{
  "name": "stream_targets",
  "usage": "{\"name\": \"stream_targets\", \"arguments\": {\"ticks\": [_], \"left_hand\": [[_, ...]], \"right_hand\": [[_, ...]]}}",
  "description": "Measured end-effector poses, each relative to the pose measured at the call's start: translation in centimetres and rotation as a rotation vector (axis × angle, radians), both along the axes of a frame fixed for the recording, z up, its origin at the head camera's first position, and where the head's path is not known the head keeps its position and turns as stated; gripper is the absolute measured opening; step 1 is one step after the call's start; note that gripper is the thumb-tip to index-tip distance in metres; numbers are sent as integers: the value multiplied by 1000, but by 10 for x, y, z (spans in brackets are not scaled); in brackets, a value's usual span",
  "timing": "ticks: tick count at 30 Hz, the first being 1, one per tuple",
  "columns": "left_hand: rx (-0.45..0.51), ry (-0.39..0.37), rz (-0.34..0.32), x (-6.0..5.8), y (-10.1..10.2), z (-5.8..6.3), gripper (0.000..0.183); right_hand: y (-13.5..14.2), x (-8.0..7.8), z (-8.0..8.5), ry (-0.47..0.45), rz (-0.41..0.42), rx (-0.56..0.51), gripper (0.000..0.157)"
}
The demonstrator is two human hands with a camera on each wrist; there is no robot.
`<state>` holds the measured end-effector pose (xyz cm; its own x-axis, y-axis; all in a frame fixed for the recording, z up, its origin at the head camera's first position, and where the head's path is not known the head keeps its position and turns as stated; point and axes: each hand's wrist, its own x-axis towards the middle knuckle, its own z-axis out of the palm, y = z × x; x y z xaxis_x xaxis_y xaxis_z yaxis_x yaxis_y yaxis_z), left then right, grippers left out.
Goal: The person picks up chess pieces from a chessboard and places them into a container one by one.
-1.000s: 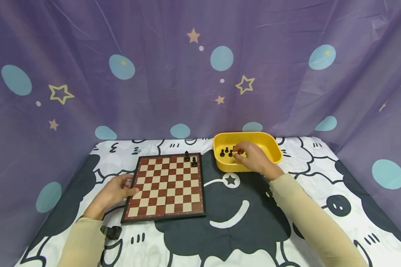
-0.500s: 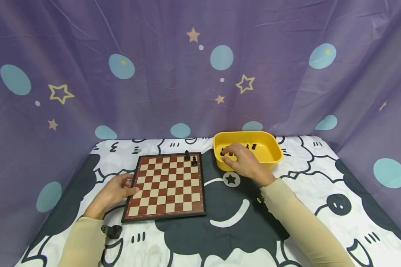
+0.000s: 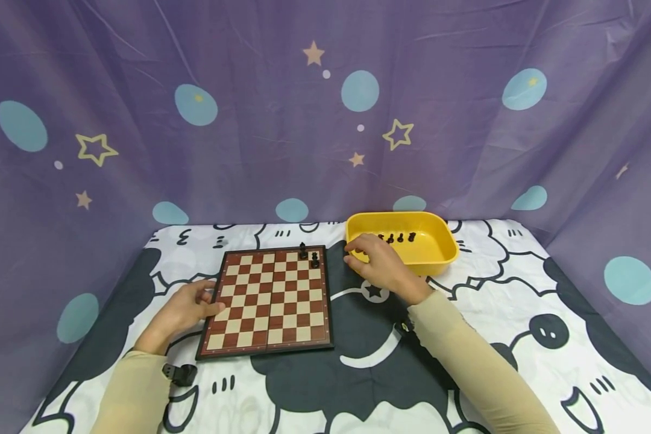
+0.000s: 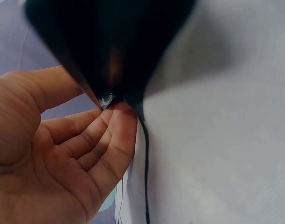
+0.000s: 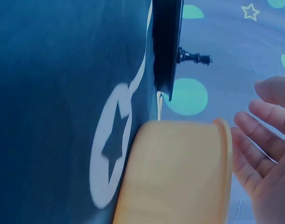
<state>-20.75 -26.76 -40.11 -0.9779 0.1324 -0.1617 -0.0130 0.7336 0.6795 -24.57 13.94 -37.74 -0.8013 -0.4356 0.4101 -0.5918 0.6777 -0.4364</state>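
My left hand grips the left edge of a brown-and-cream chessboard, thumb on top. In the left wrist view, the dark board lies between thumb and curled fingers. At its far right corner stand two black chess pieces, one at the back edge and another just in front. My right hand hovers over the left end of a yellow tub, fingers loosely bent and apart. Nothing shows between those fingers in the right wrist view. Several black chess pieces stand inside the tub; the hand hides its near left part.
A cloth with black-and-white cartoon shapes covers the table. Behind it hangs a purple curtain with stars and blue ovals. A small black device sits at my left wrist.
My right hand has moved left across the tub, from its middle to its left end, uncovering pieces farther right. My left hand stays on the board's edge.
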Motion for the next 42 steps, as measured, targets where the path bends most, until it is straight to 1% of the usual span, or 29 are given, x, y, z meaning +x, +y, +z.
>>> {"name": "stream_targets", "arguments": {"ticks": [5,11,17,20,22,29,36,42], "left_hand": [[-7,3,-4,0,0,1,68],[-18,-6,3,1,1,2,69],[-25,-20,11,0,1,2,70],[-24,-18,3,0,1,2,71],[-21,-16,3,0,1,2,71],[-28,-4,1,1,1,2,71],[-29,-7,4,2,1,2,71],[-28,-8,8,0,2,2,70]], "right_hand": [[-11,1,0,17,33,-23,18],[-23,3,-1,7,59,-31,18],[-35,5,-3,-44,104,-43,23],[-41,6,-5,-71,124,-44,27],[-45,6,-6,-86,123,-39,30],[-56,3,-8,-144,59,9,44],[-63,-6,-11,-211,20,-3,43],[-67,-15,-13,-303,0,-27,43]]}}
